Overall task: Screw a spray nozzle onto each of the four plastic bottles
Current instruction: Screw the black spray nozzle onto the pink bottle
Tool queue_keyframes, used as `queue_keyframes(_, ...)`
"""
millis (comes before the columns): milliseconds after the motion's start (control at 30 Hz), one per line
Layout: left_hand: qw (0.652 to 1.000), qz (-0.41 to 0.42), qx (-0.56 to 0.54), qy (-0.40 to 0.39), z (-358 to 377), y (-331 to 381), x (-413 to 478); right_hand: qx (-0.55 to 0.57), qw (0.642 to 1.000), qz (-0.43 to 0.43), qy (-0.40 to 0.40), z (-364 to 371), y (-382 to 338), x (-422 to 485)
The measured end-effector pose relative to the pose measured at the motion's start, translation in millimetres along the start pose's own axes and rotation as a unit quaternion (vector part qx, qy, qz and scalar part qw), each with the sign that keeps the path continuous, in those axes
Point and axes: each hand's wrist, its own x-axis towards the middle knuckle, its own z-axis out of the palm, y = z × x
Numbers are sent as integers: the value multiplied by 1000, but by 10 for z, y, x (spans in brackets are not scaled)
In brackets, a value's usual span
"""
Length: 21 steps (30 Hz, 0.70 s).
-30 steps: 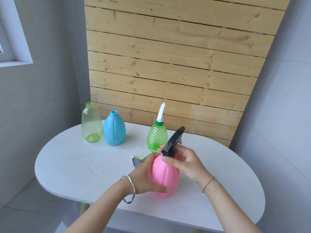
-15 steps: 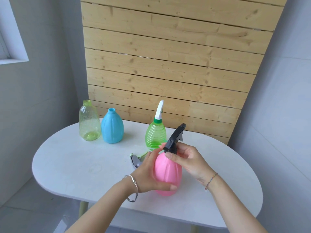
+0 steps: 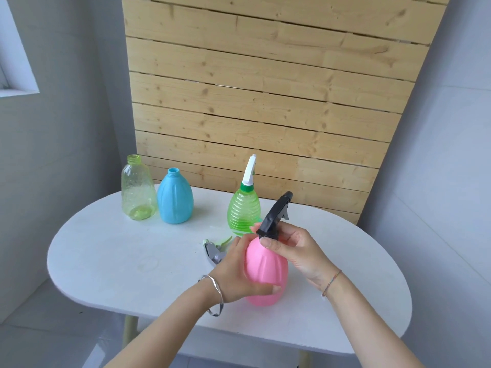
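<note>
A pink bottle (image 3: 267, 272) stands on the white table (image 3: 132, 261) in front of me. My left hand (image 3: 239, 272) grips its body from the left. My right hand (image 3: 295, 251) pinches the collar of the black spray nozzle (image 3: 276, 216) sitting on the pink bottle's neck. Behind stands a ribbed green bottle (image 3: 244, 211) with a white nozzle (image 3: 249, 173) on it. At the back left are an open clear yellow-green bottle (image 3: 138, 188) and an open blue bottle (image 3: 174, 196). A loose grey and green nozzle (image 3: 214, 249) lies on the table, partly hidden by my left hand.
A wooden slat panel (image 3: 265, 88) rises behind the table, with grey walls on both sides. The table's front edge runs just under my forearms. Bare tabletop lies to the left and right of the pink bottle.
The view has shifted a little. My right hand has turned around the black nozzle's collar, and the nozzle head points up to the right as before. The left hand keeps its hold.
</note>
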Motion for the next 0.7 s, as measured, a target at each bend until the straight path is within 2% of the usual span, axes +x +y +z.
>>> queue_keyframes(133,997,-25,-41,-65,-99,-21,27,-9,999,-15,26,-13,-14,-13)
queue_keyframes(300,998,-26,-51,-3,33,32,-12,-31,998,-39,36,17,-34,-12)
queue_keyframes(467,991,-22,-112,-70,-141,124,38,37,997,-58,44,-29,-258,-7)
queue_keyframes(700,993,-18,-117,17,-309,161,-51,35,991,-105,76,236,-374,77)
